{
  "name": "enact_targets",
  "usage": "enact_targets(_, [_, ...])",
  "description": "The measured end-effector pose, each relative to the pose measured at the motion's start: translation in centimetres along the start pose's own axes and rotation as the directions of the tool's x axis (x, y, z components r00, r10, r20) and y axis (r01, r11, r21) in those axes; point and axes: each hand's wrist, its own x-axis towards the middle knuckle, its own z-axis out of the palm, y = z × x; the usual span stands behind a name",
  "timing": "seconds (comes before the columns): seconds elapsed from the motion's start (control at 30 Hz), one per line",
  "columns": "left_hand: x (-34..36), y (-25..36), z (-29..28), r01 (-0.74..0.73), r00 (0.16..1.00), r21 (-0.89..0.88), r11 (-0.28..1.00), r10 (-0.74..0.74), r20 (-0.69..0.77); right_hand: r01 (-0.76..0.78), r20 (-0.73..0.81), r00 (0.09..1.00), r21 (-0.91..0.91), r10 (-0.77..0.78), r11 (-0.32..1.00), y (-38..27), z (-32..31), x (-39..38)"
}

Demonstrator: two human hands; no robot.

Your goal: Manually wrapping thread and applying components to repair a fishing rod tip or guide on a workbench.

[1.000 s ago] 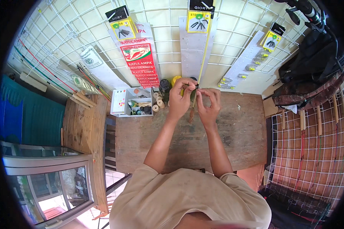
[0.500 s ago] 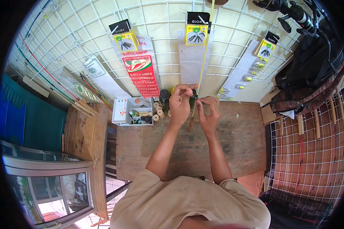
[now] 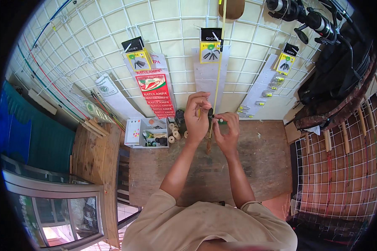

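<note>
Wooden table (image 3: 255,167) with compartment box (image 3: 148,133)

Light: bright, even daylight, your shadows soft | Glare: pale on the white wire wall grid (image 3: 92,50) | Focus: sharp centre | Edges: strong fisheye bending, black rim.
</note>
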Motion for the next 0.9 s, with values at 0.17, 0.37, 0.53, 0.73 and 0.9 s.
enact_targets(0.17, [1.5, 0.7, 0.0, -0.086, 0.996, 0.059, 0.995, 0.084, 0.035, -0.054, -0.026, 0.998, 0.046, 0.056, 0.997, -0.7, 0.2, 1.3])
enact_targets(0.37, [2.2, 1.8, 0.0, -0.087, 0.994, -0.001, 0.996, 0.087, 0.059, -0.043, -0.083, 0.995, 0.065, 0.049, 0.997, -2.0, 0.5, 3.4])
enact_targets(0.53, [2.5, 3.2, 0.1, -0.029, 0.997, -0.049, 0.998, 0.033, 0.073, 0.032, -0.109, 0.994, 0.038, -0.028, 0.999, -2.4, 0.4, 4.7])
enact_targets(0.73, [3.0, 3.1, 0.0, -0.071, 0.991, -0.008, 0.997, 0.072, 0.114, 0.117, -0.106, 0.989, 0.090, -0.108, 0.989, -2.3, 0.5, 5.7])
enact_targets(0.9, [3.1, 2.9, -0.1, 0.022, 0.993, -0.043, 0.999, -0.016, 0.115, 0.005, -0.082, 0.996, 0.335, 0.024, 0.942, -2.5, 0.6, 6.0])
